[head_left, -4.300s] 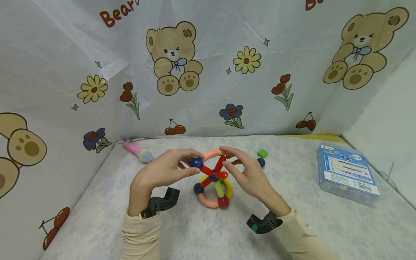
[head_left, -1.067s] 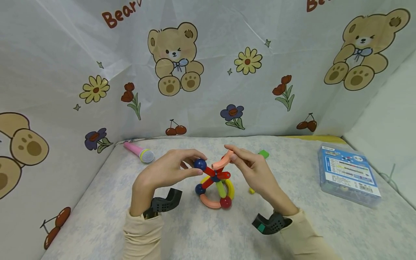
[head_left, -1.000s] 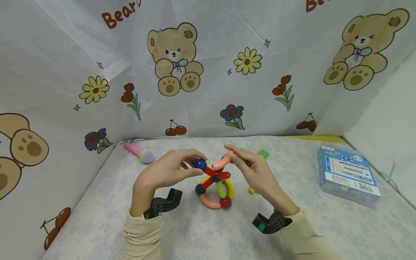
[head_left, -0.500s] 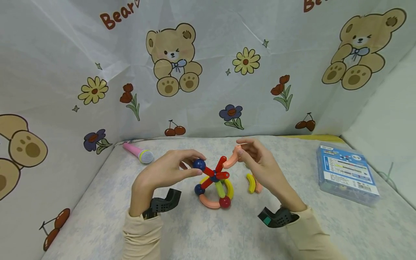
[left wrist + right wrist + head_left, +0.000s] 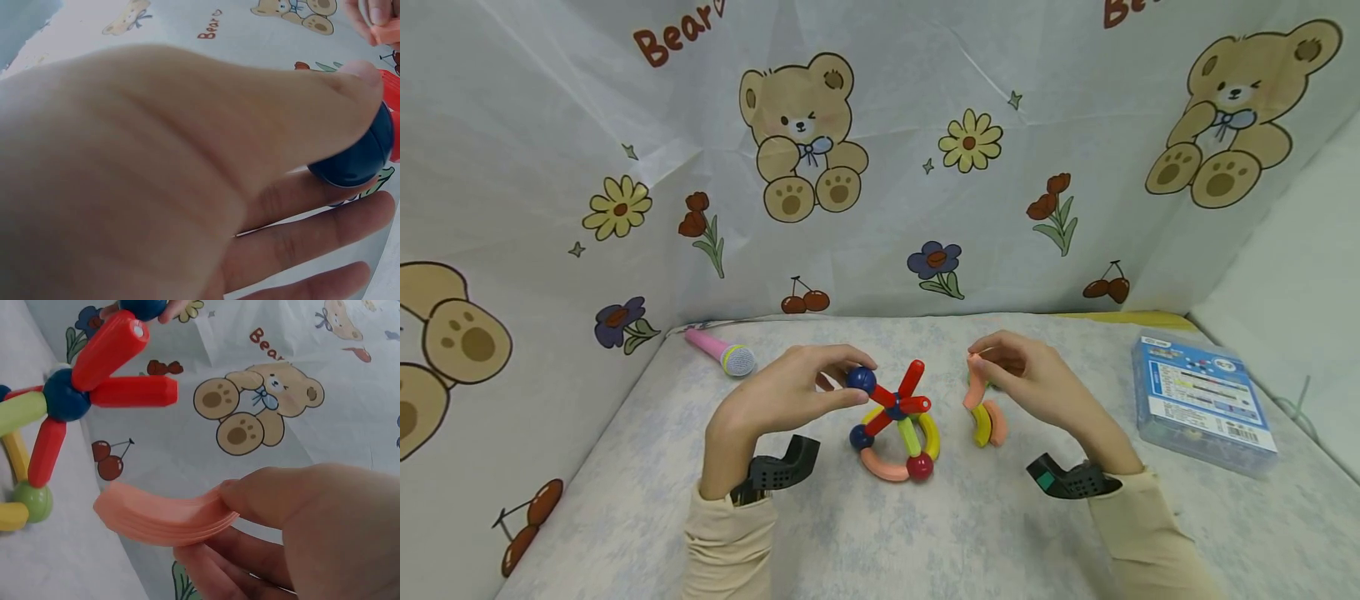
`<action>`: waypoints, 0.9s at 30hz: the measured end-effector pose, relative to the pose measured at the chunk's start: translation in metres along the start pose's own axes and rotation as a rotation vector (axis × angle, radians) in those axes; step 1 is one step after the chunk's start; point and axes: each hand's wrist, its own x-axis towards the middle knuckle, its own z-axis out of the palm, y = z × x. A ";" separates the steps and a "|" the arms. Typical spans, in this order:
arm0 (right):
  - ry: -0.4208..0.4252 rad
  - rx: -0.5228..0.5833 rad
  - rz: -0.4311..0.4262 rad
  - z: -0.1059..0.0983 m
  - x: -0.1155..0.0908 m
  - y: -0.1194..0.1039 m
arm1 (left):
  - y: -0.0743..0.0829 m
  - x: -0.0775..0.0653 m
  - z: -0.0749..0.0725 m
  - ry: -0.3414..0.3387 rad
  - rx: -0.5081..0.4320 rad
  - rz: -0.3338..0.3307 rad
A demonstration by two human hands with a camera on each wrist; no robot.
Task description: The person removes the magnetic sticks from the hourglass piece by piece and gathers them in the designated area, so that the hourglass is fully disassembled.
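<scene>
At the far left of the bench (image 5: pixel 625 517) you have a pink toy microphone (image 5: pixel 720 351), lying with its grey head toward the near right. To its right, your left hand (image 5: pixel 784 385) is pinching the upper blue ball (image 5: pixel 861 380) of a ball-and-rod assembly between thumb and fingers; the left wrist view shows your other fingers spread clear of the ball. A black wrist unit (image 5: pixel 782 465) sits on the near side of that hand.

The assembly is at the middle of the bench. On its left is the lower blue ball (image 5: pixel 861 437); a salmon curved rod (image 5: pixel 883 467) runs along the near side to a red ball (image 5: pixel 920 467). Red rods (image 5: pixel 912 379) radiate from the central blue ball (image 5: pixel 896 408), two of them with free ends. A lime rod (image 5: pixel 909 436) slopes from the centre to the red ball, and a yellow curved rod (image 5: pixel 931 435) forms the right side of the base.

Right of this, well apart from the free red ends, your right hand (image 5: pixel 1045 382) grasps a salmon arc (image 5: pixel 975 388) by one end, raised and tilted. Just nearer lie a loose yellow arc (image 5: pixel 982 426) and a loose salmon arc (image 5: pixel 997 423), side by side. At the far right lies a clear plastic box with a blue label (image 5: pixel 1206 400).
</scene>
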 end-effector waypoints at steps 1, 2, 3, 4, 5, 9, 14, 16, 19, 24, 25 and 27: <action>-0.014 -0.016 0.003 -0.001 0.000 0.003 | 0.000 0.000 0.000 0.000 0.001 0.000; -0.028 -0.032 0.010 -0.002 0.000 0.006 | 0.000 0.000 0.000 0.000 0.003 0.000; -0.042 -0.046 0.018 -0.003 0.000 0.009 | 0.000 0.000 0.000 0.000 0.005 -0.001; -0.054 -0.061 0.028 -0.004 -0.001 0.012 | 0.000 0.000 0.000 0.000 0.006 -0.002; -0.066 -0.077 0.034 -0.005 -0.001 0.015 | 0.000 0.000 0.000 0.000 0.006 -0.003; -0.123 -0.154 0.065 -0.007 -0.002 0.028 | 0.000 0.000 0.000 0.001 0.007 0.000; -0.205 -0.209 0.107 -0.008 -0.003 0.044 | 0.001 0.000 -0.001 -0.003 0.006 0.000; -0.228 -0.207 0.120 -0.008 -0.003 0.049 | 0.001 0.000 -0.001 -0.002 0.007 -0.001; -0.249 -0.198 0.137 -0.008 -0.004 0.056 | 0.001 0.000 -0.001 -0.002 0.010 -0.001; -0.296 -0.204 0.190 -0.005 -0.005 0.065 | 0.001 0.000 -0.001 -0.002 0.005 0.000; -0.304 -0.206 0.199 -0.004 -0.005 0.067 | 0.001 0.000 -0.001 -0.001 0.003 0.000; -0.316 -0.210 0.204 -0.002 -0.005 0.069 | 0.001 0.000 -0.001 -0.002 0.000 0.000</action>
